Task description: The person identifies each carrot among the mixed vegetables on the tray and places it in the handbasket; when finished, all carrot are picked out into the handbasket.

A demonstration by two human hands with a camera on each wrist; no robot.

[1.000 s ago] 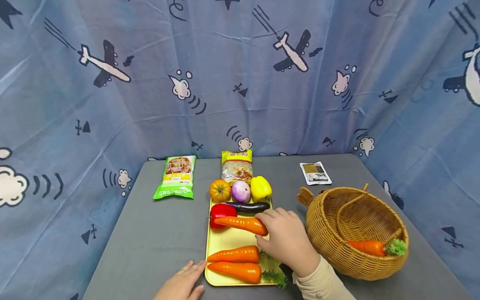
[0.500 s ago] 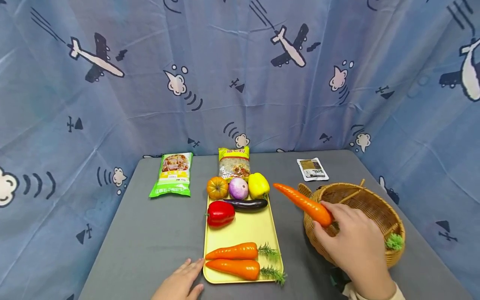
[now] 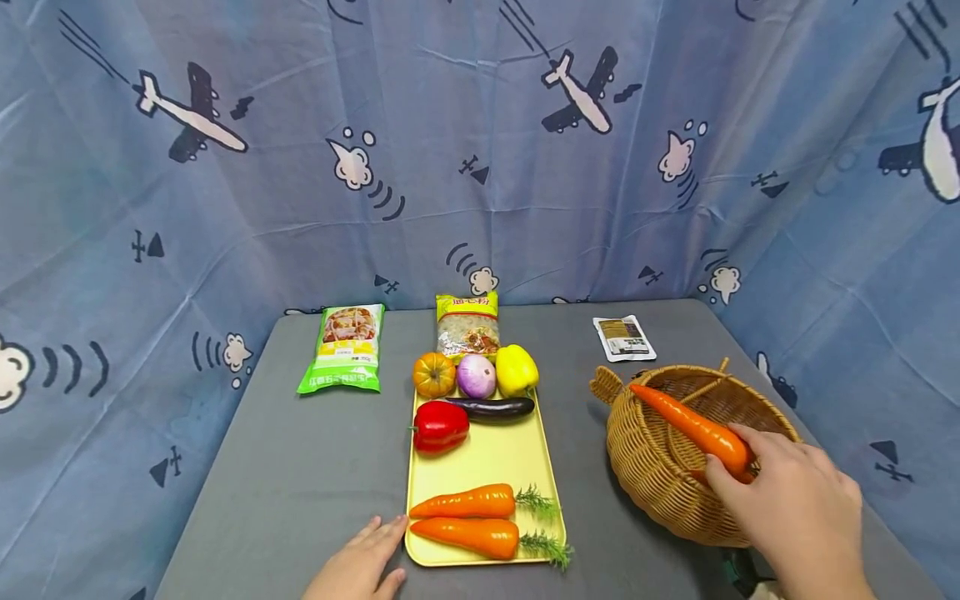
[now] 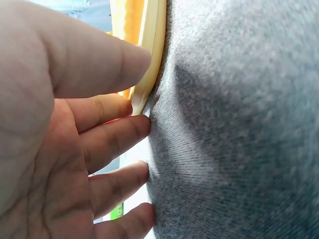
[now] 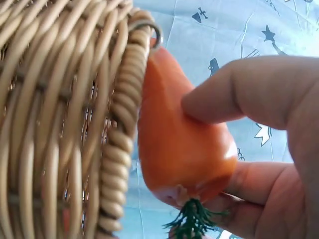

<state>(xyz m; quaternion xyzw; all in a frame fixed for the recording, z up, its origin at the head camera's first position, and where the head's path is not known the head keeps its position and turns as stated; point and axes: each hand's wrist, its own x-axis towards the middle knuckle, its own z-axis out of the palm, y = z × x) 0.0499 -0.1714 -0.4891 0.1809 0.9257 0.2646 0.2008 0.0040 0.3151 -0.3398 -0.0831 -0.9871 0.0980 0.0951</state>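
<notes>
My right hand (image 3: 802, 500) pinches an orange carrot (image 3: 693, 425) near its thick end, over the mouth of the wicker basket (image 3: 660, 483). In the right wrist view, the carrot's green tuft (image 5: 193, 219) points down, and its body is beside the coiled basket rim (image 5: 122, 124). Another carrot inside the basket is mostly hidden behind the hand. My left hand (image 3: 360, 562) rests on the table with its fingers extended at the near left corner of the yellow tray (image 3: 517, 458). Two carrots (image 3: 465, 537) with green tops lie along the tray's near end.
Farther up the tray are a red bell pepper (image 3: 440, 427), an eggplant (image 3: 495, 409), a small pumpkin (image 3: 434, 375), a purple onion (image 3: 476, 376) and a yellow pepper (image 3: 517, 371). Behind lie a yellow food bag (image 3: 468, 325), a green bag (image 3: 343, 348) and a white pouch (image 3: 625, 338).
My right hand has carried the carrot rightward from above the tray to over the basket. The left hand stays at the tray's corner. The head view has shifted slightly.
</notes>
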